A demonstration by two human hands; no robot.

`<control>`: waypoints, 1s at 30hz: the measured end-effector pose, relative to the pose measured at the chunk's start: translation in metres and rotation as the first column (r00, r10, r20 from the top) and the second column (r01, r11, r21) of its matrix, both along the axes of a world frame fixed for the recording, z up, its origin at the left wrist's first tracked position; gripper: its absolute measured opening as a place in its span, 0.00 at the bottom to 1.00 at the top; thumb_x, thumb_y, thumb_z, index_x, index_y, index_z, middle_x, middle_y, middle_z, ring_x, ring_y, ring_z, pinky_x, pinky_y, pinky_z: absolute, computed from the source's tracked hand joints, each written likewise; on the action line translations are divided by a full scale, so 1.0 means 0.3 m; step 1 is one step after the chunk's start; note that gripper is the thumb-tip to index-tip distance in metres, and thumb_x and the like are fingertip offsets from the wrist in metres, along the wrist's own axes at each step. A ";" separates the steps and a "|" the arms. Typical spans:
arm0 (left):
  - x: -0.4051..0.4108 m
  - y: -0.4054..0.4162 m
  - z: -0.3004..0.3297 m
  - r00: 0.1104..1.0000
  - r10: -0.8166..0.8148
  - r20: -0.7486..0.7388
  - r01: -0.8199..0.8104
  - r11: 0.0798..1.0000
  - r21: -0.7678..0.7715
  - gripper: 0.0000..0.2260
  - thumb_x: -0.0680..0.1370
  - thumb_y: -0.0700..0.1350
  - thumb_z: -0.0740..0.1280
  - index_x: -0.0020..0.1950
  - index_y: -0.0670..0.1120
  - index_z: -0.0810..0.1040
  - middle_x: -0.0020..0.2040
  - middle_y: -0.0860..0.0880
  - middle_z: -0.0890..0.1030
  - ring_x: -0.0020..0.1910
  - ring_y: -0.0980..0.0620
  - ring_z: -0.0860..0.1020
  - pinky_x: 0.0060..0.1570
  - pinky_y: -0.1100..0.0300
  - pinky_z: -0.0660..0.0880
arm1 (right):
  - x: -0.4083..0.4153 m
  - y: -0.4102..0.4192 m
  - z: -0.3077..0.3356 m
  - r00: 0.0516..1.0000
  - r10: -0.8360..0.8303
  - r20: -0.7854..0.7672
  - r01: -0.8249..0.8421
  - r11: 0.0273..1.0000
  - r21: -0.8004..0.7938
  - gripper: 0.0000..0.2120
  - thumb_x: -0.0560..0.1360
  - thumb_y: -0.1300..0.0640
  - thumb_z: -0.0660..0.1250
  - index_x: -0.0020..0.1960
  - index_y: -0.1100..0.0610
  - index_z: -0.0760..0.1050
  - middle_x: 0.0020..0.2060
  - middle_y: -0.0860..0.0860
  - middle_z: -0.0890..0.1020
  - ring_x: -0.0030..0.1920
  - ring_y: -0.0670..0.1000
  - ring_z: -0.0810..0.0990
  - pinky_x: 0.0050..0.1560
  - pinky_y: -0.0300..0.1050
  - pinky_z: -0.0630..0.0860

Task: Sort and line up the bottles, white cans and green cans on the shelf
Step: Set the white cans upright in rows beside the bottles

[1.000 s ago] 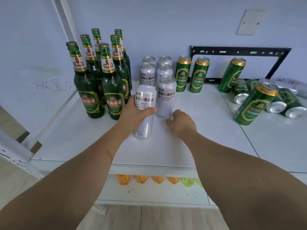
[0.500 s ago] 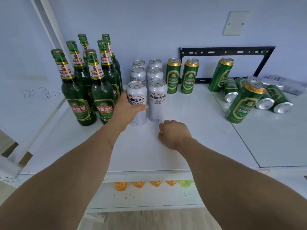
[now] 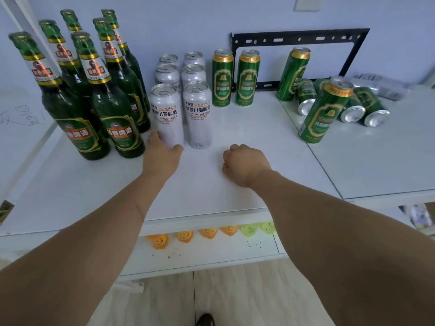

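Several green bottles (image 3: 116, 109) stand in two rows at the left of the white shelf (image 3: 235, 184). Beside them several white cans stand in two columns. My left hand (image 3: 162, 154) wraps the base of the front left white can (image 3: 166, 114), which stands upright on the shelf next to another white can (image 3: 197, 114). My right hand (image 3: 244, 164) rests as a closed fist on the shelf, holding nothing. Two green cans (image 3: 222, 81) stand upright behind, right of the white cans.
At the right, two more green cans (image 3: 324, 114) stand upright and several lie on their sides (image 3: 374, 109). A black metal bracket (image 3: 299, 36) leans on the back wall. Orange and green clips (image 3: 207, 232) hang below the shelf's front edge.
My left hand has set the tilted white can upright in front of the left column and slid down to its base. My right hand has drawn back from the cans into a fist.
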State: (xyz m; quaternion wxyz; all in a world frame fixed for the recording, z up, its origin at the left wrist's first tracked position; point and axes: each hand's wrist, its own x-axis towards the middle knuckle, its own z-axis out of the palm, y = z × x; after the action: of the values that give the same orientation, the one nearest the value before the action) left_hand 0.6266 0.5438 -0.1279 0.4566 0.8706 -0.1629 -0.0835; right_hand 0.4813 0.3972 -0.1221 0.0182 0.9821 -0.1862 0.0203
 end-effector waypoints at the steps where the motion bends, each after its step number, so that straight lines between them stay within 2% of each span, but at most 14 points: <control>1: -0.043 -0.003 -0.013 0.999 0.014 0.041 -0.018 0.996 0.083 0.27 0.76 0.47 0.67 0.72 0.40 0.65 0.69 0.41 0.71 0.64 0.38 0.73 0.59 0.48 0.72 | -0.029 -0.014 0.000 1.000 0.001 -0.004 -0.001 1.000 -0.013 0.15 0.80 0.52 0.55 0.58 0.58 0.74 0.56 0.55 0.75 0.57 0.57 0.74 0.44 0.46 0.65; 3: -0.144 -0.021 -0.027 0.991 -0.046 0.124 0.016 0.972 0.234 0.26 0.78 0.49 0.65 0.73 0.41 0.65 0.70 0.41 0.70 0.66 0.39 0.71 0.62 0.46 0.70 | -0.095 -0.045 -0.002 1.000 0.000 -0.012 -0.001 0.999 -0.037 0.15 0.81 0.52 0.55 0.59 0.58 0.74 0.55 0.54 0.75 0.56 0.56 0.74 0.44 0.45 0.64; 5: -0.255 -0.060 -0.032 0.940 -0.241 0.240 0.145 0.922 0.358 0.24 0.80 0.51 0.63 0.73 0.43 0.67 0.71 0.43 0.71 0.68 0.42 0.69 0.64 0.49 0.67 | -0.174 -0.083 -0.002 1.000 -0.003 -0.011 0.003 0.999 -0.052 0.15 0.81 0.52 0.55 0.58 0.58 0.75 0.55 0.55 0.75 0.56 0.57 0.74 0.44 0.45 0.64; 8: -0.402 -0.168 -0.030 0.717 -0.535 0.446 0.247 0.794 0.556 0.20 0.81 0.52 0.61 0.70 0.45 0.73 0.67 0.45 0.75 0.65 0.43 0.72 0.61 0.51 0.68 | -0.326 -0.155 0.000 1.000 -0.025 0.000 0.025 0.998 -0.057 0.14 0.80 0.52 0.56 0.57 0.58 0.75 0.55 0.55 0.76 0.56 0.58 0.75 0.44 0.46 0.65; 10: -0.497 -0.258 -0.023 0.580 -0.645 0.498 0.247 0.721 0.647 0.18 0.81 0.51 0.60 0.66 0.44 0.76 0.63 0.45 0.77 0.62 0.43 0.74 0.58 0.50 0.70 | -0.446 -0.215 0.007 0.999 -0.041 -0.014 0.040 0.997 -0.069 0.14 0.79 0.52 0.57 0.58 0.58 0.75 0.55 0.55 0.76 0.56 0.58 0.75 0.44 0.46 0.66; 14: -0.706 -0.441 -0.001 0.344 -0.767 0.542 0.261 0.632 0.730 0.11 0.76 0.47 0.67 0.51 0.41 0.83 0.47 0.44 0.82 0.47 0.41 0.79 0.47 0.51 0.74 | -0.702 -0.371 0.040 0.994 -0.109 -0.013 0.107 0.988 -0.111 0.14 0.79 0.52 0.57 0.59 0.57 0.75 0.55 0.55 0.76 0.57 0.58 0.75 0.43 0.46 0.65; 17: -0.843 -0.582 0.028 0.233 -0.776 0.586 0.259 0.631 0.732 0.06 0.70 0.45 0.72 0.41 0.42 0.82 0.38 0.44 0.81 0.39 0.42 0.80 0.40 0.53 0.75 | -0.866 -0.489 0.076 0.988 -0.152 0.004 0.151 0.977 -0.151 0.14 0.79 0.52 0.56 0.58 0.57 0.75 0.55 0.55 0.77 0.56 0.58 0.76 0.43 0.46 0.65; 24: -1.046 -0.908 0.104 0.170 -0.770 0.615 0.295 0.635 0.714 0.11 0.76 0.47 0.66 0.50 0.41 0.82 0.46 0.43 0.82 0.48 0.40 0.79 0.46 0.50 0.73 | -1.075 -0.760 0.167 0.965 -0.258 0.043 0.262 0.952 -0.160 0.15 0.79 0.51 0.57 0.60 0.55 0.75 0.57 0.54 0.77 0.58 0.57 0.75 0.45 0.46 0.65; 27: -1.079 -1.066 0.132 0.200 -0.760 0.619 0.309 0.648 0.696 0.14 0.80 0.49 0.60 0.58 0.43 0.79 0.55 0.44 0.80 0.56 0.42 0.76 0.53 0.49 0.69 | -1.112 -0.893 0.183 0.955 -0.288 0.066 0.295 0.943 -0.152 0.14 0.79 0.52 0.57 0.59 0.55 0.76 0.55 0.54 0.77 0.56 0.57 0.76 0.45 0.46 0.66; 30: -1.079 -1.240 0.146 0.241 -0.725 0.645 0.315 0.687 0.655 0.16 0.81 0.51 0.58 0.61 0.45 0.78 0.59 0.46 0.78 0.59 0.44 0.75 0.53 0.51 0.69 | -1.123 -1.055 0.187 0.947 -0.311 0.081 0.320 0.935 -0.152 0.14 0.79 0.51 0.57 0.57 0.55 0.76 0.55 0.54 0.77 0.56 0.57 0.76 0.45 0.46 0.68</control>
State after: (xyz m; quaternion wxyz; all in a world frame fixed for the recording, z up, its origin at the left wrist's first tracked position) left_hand 0.3028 0.1719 -0.0840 0.0618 0.7419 -0.6386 0.1947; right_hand 0.1443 0.0808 -0.0660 0.0962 0.9337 -0.3396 0.0598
